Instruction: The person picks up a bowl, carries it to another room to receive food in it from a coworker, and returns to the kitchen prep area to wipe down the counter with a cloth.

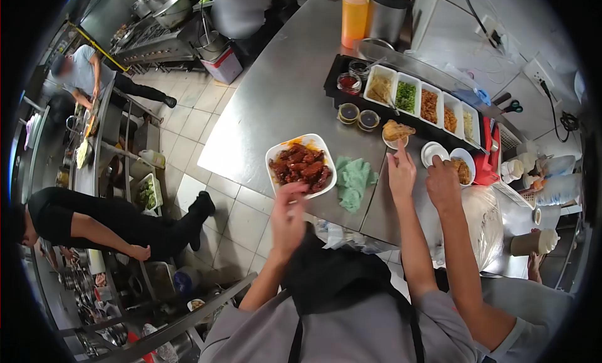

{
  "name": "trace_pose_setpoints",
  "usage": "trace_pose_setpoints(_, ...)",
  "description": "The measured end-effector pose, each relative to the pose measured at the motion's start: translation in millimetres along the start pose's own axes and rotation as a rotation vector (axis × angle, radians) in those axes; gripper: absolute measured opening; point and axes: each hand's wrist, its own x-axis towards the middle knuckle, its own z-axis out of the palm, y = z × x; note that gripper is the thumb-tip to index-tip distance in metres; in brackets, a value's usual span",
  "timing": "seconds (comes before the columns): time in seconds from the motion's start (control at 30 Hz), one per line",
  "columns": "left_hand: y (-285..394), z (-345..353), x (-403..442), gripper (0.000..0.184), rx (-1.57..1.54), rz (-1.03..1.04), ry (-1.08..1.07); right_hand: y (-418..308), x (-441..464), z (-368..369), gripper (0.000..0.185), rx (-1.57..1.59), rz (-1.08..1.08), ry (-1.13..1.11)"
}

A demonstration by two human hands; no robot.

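A square white bowl (pixel 332 186) of glossy, dark red sauced meat pieces (pixel 302 165) stands on the steel counter. My left hand (pixel 290 220) is at its near rim, fingers loosely bent and apart, with nothing visible in them. My right hand (pixel 402 175) reaches forward, fingers stretched out. Its fingertips are at the near edge of a small white cup (pixel 393 143) topped by a golden-brown fried piece (pixel 398 130); whether they press on it I cannot tell. A crumpled green cloth (pixel 355 182) lies between my hands.
A co-worker's hand (pixel 443 182) is beside mine, near a white round lid (pixel 433 153) and a bowl of brown food (pixel 462 167). Behind stand a topping rack (pixel 401 109), sauce cups (pixel 368 120) and an orange squeeze bottle (pixel 354 21). Other people work at the left.
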Motion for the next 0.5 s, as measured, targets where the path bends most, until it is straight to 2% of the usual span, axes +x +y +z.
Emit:
trace_pose_setpoints(0.07, -25, -43, -8, 0.02, -0.001, -0.154, 0.248, -43, -23, -17, 0.017, 0.09, 0.023, -0.112)
trace_pose_setpoints(0.1, -29, -60, -7, 0.021, 0.04, -0.301, 0.257, -57, -35, -18, 0.018, 0.135, 0.042, -0.167)
trace_pose_setpoints(0.2, -56, -86, 9, 0.029, 0.065, -0.4, 0.099, -74, -56, 0, 0.016, 0.026, -0.104, -0.333)
trace_pose_setpoints(0.27, -64, -95, 29, 0.039, 0.121, -0.401, -0.083, -71, -52, 8, 0.013, -0.048, -0.026, -0.269)
trace_pose_setpoints(0.37, -79, -101, 34, 0.06, -0.136, -0.617, -0.482, -91, -17, 18, 0.012, -0.118, 0.087, -0.126)
trace_pose_setpoints(0.4, -81, -95, 33, 0.062, -0.248, -0.621, -0.498, -98, -7, 21, 0.012, -0.132, 0.138, -0.075)
trace_pose_setpoints(0.47, -80, -70, 19, 0.068, -0.472, -0.654, -0.533, -96, 8, 47, 0.011, -0.102, 0.053, -0.041)
trace_pose_setpoints(0.5, -83, -58, 15, 0.071, -0.518, -0.575, -0.457, -93, 15, 62, 0.012, -0.084, 0.009, -0.054)
